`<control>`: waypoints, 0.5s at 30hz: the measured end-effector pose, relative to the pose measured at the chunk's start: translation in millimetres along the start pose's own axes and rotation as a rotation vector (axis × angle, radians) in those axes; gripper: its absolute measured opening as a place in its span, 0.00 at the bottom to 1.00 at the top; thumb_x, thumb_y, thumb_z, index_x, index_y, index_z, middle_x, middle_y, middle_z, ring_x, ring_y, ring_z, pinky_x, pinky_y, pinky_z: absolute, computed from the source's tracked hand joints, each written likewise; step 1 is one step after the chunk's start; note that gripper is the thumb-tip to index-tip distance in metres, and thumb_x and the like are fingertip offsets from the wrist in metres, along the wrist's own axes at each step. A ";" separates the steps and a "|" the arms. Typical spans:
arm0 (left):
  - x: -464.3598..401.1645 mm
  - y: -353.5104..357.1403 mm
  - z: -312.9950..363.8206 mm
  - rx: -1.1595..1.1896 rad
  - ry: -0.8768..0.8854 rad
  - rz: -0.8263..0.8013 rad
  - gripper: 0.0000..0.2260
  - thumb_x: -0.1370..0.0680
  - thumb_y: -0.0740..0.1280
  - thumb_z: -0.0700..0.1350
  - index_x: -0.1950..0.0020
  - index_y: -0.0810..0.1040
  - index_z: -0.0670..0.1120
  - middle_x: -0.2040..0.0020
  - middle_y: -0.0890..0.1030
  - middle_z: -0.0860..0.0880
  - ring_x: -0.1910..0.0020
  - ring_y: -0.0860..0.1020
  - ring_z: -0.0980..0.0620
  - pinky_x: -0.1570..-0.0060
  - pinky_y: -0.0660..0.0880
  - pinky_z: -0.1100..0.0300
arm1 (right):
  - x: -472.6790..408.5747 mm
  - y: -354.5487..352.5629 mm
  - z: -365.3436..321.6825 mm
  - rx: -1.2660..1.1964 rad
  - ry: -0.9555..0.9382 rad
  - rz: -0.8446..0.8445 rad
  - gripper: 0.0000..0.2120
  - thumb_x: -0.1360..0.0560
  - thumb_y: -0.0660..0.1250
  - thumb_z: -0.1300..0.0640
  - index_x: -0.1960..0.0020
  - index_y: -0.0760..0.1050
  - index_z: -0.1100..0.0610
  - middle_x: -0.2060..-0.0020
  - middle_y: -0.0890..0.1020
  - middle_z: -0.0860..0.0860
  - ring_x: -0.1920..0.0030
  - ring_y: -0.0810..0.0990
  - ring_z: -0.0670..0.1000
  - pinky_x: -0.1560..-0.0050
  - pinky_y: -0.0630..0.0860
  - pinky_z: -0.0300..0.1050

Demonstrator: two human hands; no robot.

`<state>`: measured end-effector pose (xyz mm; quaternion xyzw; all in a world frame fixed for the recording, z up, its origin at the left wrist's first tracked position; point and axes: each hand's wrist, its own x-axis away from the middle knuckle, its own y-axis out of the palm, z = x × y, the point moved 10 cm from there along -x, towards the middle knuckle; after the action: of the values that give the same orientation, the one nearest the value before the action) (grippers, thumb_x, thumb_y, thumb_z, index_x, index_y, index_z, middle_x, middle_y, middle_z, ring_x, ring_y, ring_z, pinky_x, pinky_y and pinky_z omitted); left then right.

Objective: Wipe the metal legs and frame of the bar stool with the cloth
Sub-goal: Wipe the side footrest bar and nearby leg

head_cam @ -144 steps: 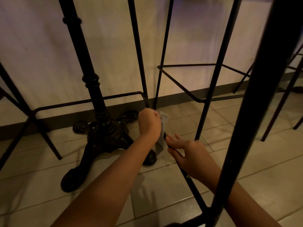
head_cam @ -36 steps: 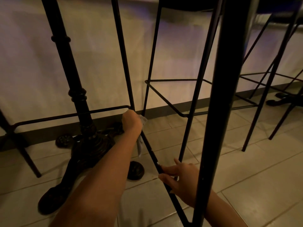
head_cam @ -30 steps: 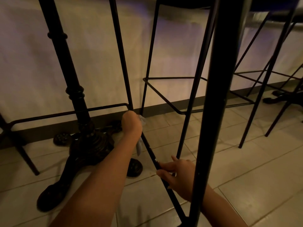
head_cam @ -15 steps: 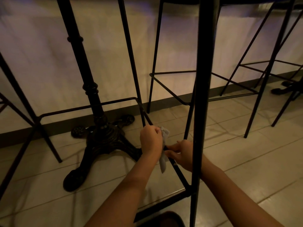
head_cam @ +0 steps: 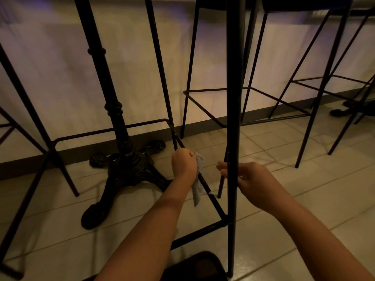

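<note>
A black metal bar stool fills the view: its near leg (head_cam: 233, 118) runs top to bottom at centre and its footrest frame (head_cam: 213, 199) slants across low down. My left hand (head_cam: 183, 163) grips a pale cloth (head_cam: 197, 187) wrapped round the right-hand footrest bar, the cloth's tail hanging below. My right hand (head_cam: 249, 179) hovers just behind the near leg with its fingers loosely spread, holding nothing and off the bar.
An ornate black cast-iron table base (head_cam: 123, 163) stands left of my hands on the tiled floor (head_cam: 304, 199). More black stools (head_cam: 316, 98) stand to the right and at the far left along the pale wall with its dark skirting (head_cam: 284, 106).
My right hand has let go of the footrest bar and moved right, behind the near leg. My left hand with the cloth stays on the bar.
</note>
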<state>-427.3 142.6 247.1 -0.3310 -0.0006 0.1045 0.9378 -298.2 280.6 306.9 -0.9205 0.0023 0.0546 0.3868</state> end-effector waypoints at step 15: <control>48.7 5.4 4.4 0.081 0.178 -0.059 0.09 0.22 0.64 0.40 0.46 0.79 0.38 0.50 0.77 0.48 0.55 0.74 0.58 0.58 0.68 0.81 | 55.3 -26.0 -44.2 -0.114 -0.239 0.165 0.28 0.26 0.63 0.58 0.36 0.58 0.33 0.53 0.71 0.24 0.50 0.67 0.20 0.51 0.62 0.15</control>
<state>-381.1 159.0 243.9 -0.3004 0.0771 0.0469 0.9495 -237.6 269.4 350.4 -0.9246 0.0289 0.1953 0.3257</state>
